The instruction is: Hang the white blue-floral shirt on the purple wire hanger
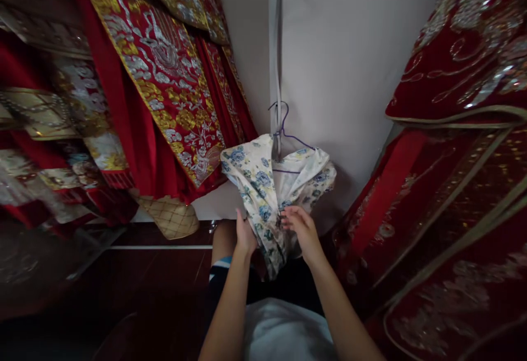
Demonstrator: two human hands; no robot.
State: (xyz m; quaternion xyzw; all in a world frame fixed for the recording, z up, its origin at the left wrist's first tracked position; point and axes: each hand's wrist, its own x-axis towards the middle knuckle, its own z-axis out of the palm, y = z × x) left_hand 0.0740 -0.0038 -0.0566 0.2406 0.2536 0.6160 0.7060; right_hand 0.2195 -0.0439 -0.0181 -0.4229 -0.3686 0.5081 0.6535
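A white blouse or dress with blue flowers (263,185) hangs on a purple hanger (284,133) in front of me, its neckline open in a V and its lower part bunched. My left hand (246,236) is at the garment's left side, thumb raised and apart, the other fingers partly hidden along the cloth. At the front, below the neckline, my right hand (302,228) reaches over the fabric with fingers spread and lightly bent. Whether its fingertips touch the cloth is hard to see.
Red embroidered garments (173,70) hang close on the left, and more beaded red garments (465,59) on the right. A pale strap (275,37) runs down the light wall (341,48) behind the hanger. A gold quilted piece (173,218) hangs low at left over dark flooring.
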